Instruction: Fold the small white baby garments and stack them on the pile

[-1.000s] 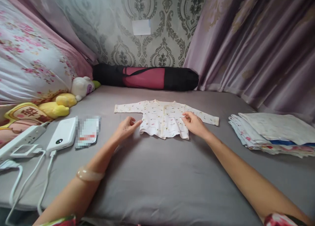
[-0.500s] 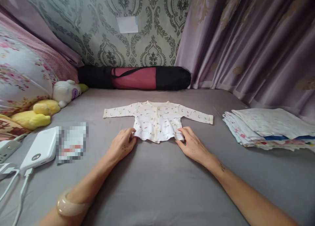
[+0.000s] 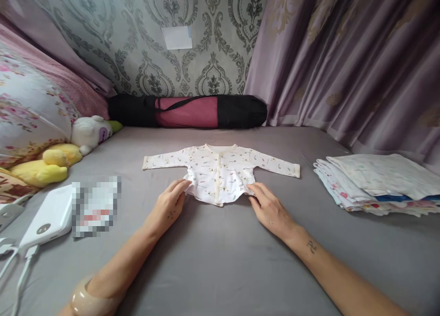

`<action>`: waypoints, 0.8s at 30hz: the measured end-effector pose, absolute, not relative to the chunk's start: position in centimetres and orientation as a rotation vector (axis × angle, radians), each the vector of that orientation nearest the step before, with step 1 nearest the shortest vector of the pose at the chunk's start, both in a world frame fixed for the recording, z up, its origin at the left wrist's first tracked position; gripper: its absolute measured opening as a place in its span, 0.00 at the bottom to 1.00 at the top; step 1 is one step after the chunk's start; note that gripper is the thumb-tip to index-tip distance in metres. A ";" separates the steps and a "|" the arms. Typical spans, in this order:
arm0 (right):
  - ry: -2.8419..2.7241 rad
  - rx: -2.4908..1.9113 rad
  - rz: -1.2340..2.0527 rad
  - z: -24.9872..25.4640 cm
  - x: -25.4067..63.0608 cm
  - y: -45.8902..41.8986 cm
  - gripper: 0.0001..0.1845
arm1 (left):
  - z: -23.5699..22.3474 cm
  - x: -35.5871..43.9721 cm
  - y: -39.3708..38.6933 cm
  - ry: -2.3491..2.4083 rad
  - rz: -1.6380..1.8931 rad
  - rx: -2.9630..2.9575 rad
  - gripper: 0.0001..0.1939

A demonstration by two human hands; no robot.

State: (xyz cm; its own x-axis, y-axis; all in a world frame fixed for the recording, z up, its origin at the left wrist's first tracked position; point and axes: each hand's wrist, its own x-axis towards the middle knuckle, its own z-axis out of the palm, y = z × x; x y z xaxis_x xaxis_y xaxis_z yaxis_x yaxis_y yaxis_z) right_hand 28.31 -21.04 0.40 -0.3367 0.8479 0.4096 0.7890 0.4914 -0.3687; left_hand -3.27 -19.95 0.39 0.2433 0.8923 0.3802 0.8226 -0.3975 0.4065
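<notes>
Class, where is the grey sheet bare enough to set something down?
Bare: grey sheet between left forearm and right forearm, in front of the baby shirt; also between right forearm and folded fabric stack. Crowded: left edge, with power bank and plush toys.

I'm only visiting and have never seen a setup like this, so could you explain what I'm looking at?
There is no machine here: you see a person's bare left hand and right hand. The pictures come from a camera worn on that person's head, looking forward and down. On a grey sheet lies a small white patterned shirt, sleeves out to both sides. Each hand pinches it near a lower corner, bunching the fabric there. To the right is a stack of folded cloths; to the left are a white device, a blurred-out packet and plush toys. Behind lies a long black-and-pink bag.
</notes>
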 end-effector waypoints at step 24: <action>-2.535 -1.211 -0.025 1.1 31.2 -19.1 0.30 | 0.8 -5.3 -18.7 1.412 0.416 2.635 0.29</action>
State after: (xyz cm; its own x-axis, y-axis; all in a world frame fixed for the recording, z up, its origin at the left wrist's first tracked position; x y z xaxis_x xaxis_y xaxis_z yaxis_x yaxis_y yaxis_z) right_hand 31.23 -19.11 1.07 -0.5842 0.7536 0.3014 0.7593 0.6386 -0.1249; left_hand -5.30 -18.66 0.83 0.5259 0.8308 0.1824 0.7969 -0.5562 0.2357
